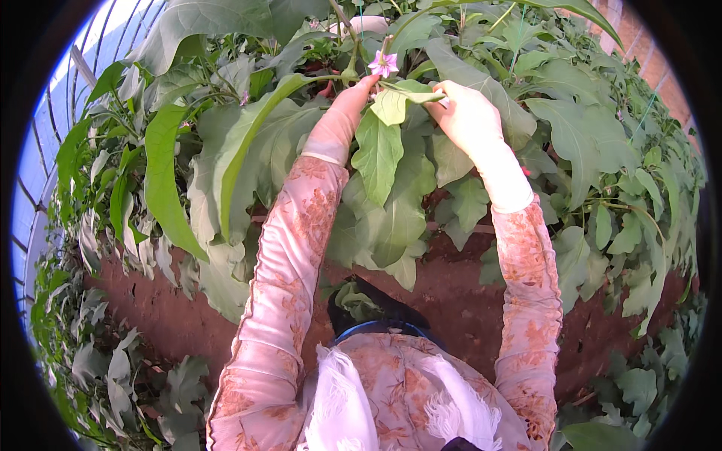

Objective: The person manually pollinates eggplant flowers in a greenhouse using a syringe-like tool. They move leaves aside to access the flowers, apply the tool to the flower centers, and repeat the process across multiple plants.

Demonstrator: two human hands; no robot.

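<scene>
Both my hands are in the foliage of an eggplant plant, wearing thin pale gloves. My left hand [351, 108] is at the stem just under a pink-purple eggplant flower [383, 64], one fingertip almost at the petals. Its other fingers are hidden, so its grip is unclear. My right hand [468, 115] has its thumb and fingers closed on the end of a small green leaf [416, 92]. Between the hands hangs a larger eggplant leaf [379, 155]. A green swollen stem part or calyx [350, 74] shows left of the flower.
Dense eggplant leaves [581, 135] spread to both sides, with thin green support strings [518, 39] running upward. Reddish-brown soil [457, 304] lies beneath. A dark bag or container with a blue rim [372, 326] is at my waist, with leaves in it. Behind is a greenhouse wall [42, 129].
</scene>
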